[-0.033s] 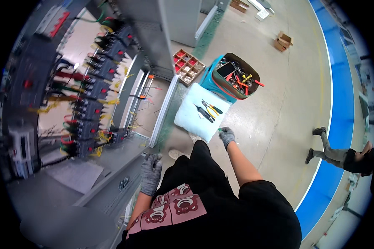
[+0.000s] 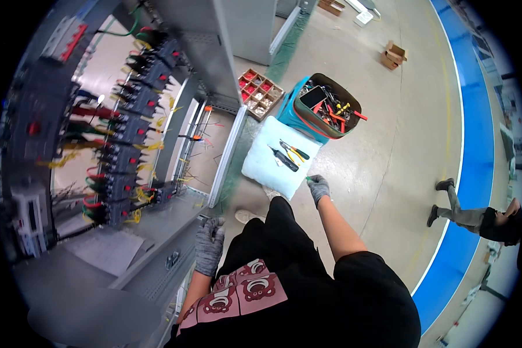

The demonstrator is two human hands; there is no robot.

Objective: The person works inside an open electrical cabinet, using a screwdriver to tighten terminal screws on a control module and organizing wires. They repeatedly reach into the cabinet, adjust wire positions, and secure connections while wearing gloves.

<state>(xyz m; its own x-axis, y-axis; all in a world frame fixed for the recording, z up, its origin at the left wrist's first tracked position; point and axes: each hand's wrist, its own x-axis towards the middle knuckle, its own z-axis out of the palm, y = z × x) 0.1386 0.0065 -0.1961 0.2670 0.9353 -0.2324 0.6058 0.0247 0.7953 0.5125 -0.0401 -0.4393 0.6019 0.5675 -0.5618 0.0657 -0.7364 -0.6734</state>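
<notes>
My left hand [image 2: 209,246], in a grey knit glove, is beside the cabinet's lower front edge with its fingers curled in. What it holds, if anything, is hidden. My right hand [image 2: 318,190], gloved alike, pinches a small green thing [image 2: 308,179] just off the near right corner of a pale blue cushion [image 2: 265,165]. On that cushion lie yellow-and-black-handled pliers [image 2: 294,152] and a black tool with a thin tip [image 2: 285,160]. To the left, an open grey cabinet [image 2: 156,255] houses a row of dark circuit breakers [image 2: 134,129] with coloured wires.
Behind the cushion stands a teal tool bucket [image 2: 291,110] filled with hand tools, a phone-like black slab [image 2: 313,97] on top. A divided box of small parts [image 2: 261,94] sits by the cabinet. Farther off are a cardboard box [image 2: 393,55] and a walking person [image 2: 475,217].
The view has shifted very slightly. Both hands stay nearly where they were, with the same finger poses.
</notes>
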